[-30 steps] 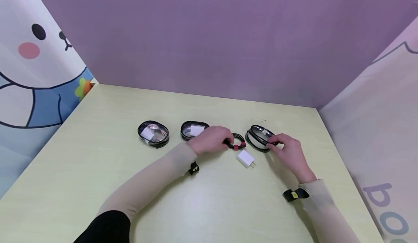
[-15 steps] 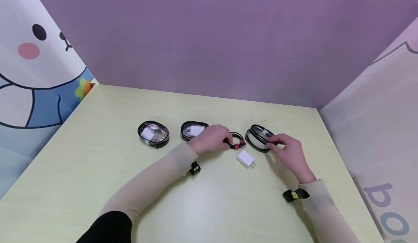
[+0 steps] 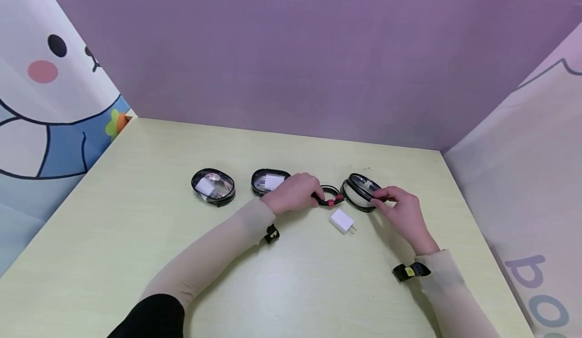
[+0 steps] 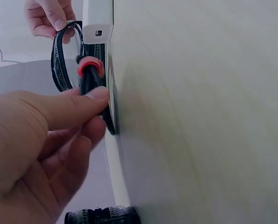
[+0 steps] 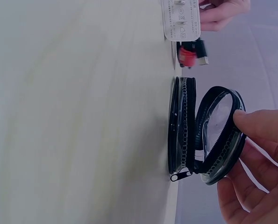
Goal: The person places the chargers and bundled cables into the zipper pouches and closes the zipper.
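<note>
My left hand pinches a coiled black cable between thumb and fingers. Red bands wrap the coil, and a metal plug end sticks out beside one in the right wrist view. To its right lies a small clear zip pouch with black trim, unzipped and gaping. My right hand holds up the pouch's lid by its rim, thumb on one side and fingers on the other. The cable's red-banded end is right at the pouch's left edge in the head view.
A white charger plug lies on the table in front of the cable. Two more clear pouches stand to the left: one far-left pouch and one middle pouch partly behind my left hand, both with white chargers inside.
The coiled cable has shifted slightly to the right in my left hand, its red-banded end now closer to the pouch. My right hand stays in place on the lid.
</note>
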Tool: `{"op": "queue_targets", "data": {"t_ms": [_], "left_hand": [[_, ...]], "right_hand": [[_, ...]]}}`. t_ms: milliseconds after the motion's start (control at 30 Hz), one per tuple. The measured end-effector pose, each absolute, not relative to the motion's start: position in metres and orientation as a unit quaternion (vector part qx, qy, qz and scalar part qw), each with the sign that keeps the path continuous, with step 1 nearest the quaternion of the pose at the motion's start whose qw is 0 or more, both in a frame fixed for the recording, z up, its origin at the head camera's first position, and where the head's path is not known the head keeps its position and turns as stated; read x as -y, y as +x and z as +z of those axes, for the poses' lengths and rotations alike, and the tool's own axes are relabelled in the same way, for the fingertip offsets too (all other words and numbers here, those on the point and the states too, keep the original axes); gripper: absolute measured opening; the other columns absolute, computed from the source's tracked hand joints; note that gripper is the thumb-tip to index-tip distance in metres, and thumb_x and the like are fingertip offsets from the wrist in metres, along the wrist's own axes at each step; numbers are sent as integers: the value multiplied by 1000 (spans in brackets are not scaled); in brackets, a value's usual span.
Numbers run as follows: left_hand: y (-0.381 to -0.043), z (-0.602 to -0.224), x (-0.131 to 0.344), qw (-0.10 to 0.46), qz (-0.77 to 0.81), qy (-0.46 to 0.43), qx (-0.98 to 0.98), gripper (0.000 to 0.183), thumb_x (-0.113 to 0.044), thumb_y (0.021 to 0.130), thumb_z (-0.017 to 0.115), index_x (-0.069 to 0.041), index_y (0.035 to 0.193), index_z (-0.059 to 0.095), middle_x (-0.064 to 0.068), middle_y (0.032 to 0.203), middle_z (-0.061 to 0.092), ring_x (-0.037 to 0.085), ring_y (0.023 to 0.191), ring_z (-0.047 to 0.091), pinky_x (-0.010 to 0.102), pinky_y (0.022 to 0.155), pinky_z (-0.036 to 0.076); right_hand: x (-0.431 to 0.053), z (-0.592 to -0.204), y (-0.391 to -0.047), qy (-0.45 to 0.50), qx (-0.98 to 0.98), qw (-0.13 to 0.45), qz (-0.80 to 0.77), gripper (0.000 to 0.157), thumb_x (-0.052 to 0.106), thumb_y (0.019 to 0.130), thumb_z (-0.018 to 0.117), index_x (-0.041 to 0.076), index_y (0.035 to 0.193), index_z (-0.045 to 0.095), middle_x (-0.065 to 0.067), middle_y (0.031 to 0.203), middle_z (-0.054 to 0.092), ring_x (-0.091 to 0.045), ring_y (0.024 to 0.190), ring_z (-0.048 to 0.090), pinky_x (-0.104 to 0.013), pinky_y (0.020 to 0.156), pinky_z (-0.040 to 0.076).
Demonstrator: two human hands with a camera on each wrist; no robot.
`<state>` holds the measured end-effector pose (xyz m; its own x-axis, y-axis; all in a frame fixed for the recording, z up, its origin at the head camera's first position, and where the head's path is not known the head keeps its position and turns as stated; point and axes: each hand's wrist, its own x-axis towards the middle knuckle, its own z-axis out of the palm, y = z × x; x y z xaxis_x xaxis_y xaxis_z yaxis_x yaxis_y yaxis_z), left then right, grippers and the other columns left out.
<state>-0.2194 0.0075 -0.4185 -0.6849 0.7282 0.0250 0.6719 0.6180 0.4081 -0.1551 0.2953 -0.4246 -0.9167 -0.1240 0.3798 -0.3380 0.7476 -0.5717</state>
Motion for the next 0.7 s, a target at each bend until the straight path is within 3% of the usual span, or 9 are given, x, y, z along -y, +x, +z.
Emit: {"op": "queue_targets", "data": {"t_ms": [367,700], "left_hand": [[-217,-412,-18,25,203,456,-866,21,-15,88,77,-21,108,79,-6,102,70,9,95,64,25,86,51],[-226,-412,-37,39,197,453,-869,21,-17,88,77,-20,109,78,-6,109,70,10,102,63,25,92,50]], "right_hand": [[-293,-424,-155,128,923,158,327,12,3,85,77,5,97,75,-9,96,73,-29,92,67,-42,82,50],[-289,-424,-155,125,916,150,350,12,3,86,77,5,99,75,-9,99,73,-29,93,69,-43,83,53]]}}
